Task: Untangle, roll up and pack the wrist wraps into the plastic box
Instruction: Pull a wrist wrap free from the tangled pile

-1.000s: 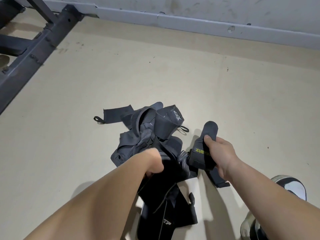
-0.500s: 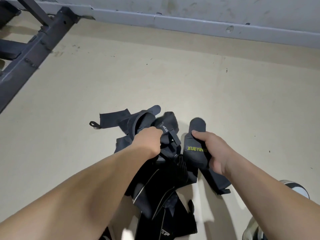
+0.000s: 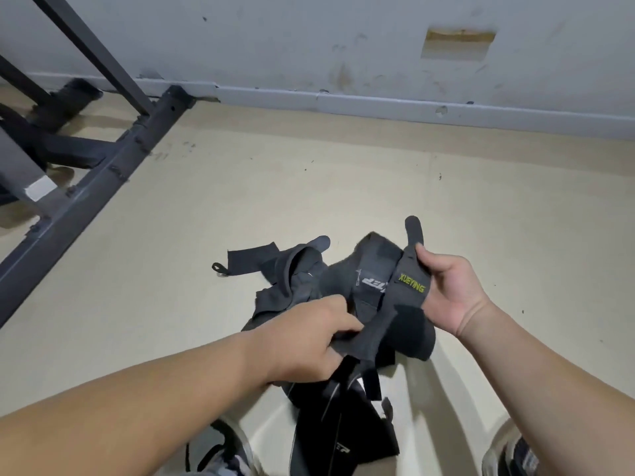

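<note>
A tangle of black wrist wraps (image 3: pixel 299 283) is lifted off the beige floor in the middle of the head view. My right hand (image 3: pixel 450 293) grips a wrap with yellow "XUEYING" lettering (image 3: pixel 410 281), thumb on its upper end. My left hand (image 3: pixel 309 341) pinches a dark strap (image 3: pixel 364 338) lower in the bundle. A wrap with a silver logo (image 3: pixel 372 283) sits between the hands. More black straps (image 3: pixel 330 431) hang down toward me. One loose strap end with a thumb loop (image 3: pixel 247 261) sticks out to the left. No plastic box is in view.
A dark metal frame of gym equipment (image 3: pixel 89 176) runs along the left. A grey wall with a baseboard (image 3: pixel 378 101) closes the far side. My shoes (image 3: pixel 223 451) show at the bottom edge, the other shoe (image 3: pixel 515 451) at the bottom right.
Both hands have lifted the bundle and spread it. My right hand turned the lettered wrap palm-up. My left hand moved from the top of the tangle to a lower strap. The camera tilted up.
</note>
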